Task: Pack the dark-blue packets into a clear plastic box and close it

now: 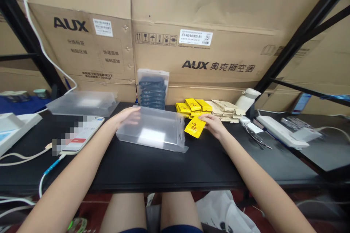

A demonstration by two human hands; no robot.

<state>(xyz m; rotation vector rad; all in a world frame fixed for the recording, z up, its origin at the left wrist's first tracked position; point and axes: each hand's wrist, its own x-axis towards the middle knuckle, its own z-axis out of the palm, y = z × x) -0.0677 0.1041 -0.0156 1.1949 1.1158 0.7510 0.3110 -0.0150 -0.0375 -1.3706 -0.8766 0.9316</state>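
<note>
A clear plastic box (153,133) lies on its side in the middle of the black table (142,167). My left hand (126,117) rests on its far left top edge, fingers curled over it. My right hand (213,123) pinches a yellow sachet (194,126) just off the box's right end. More yellow sachets (193,106) lie in a small pile behind it, beside a stack of brown paper sachets (225,110).
A clear box filled with dark packets (152,89) stands upright at the back. Flat clear boxes (83,102) lie at the left, with a phone (82,134) on a cable. Scissors (255,136), a white power strip (281,131) and cardboard cartons (202,25) surround the area.
</note>
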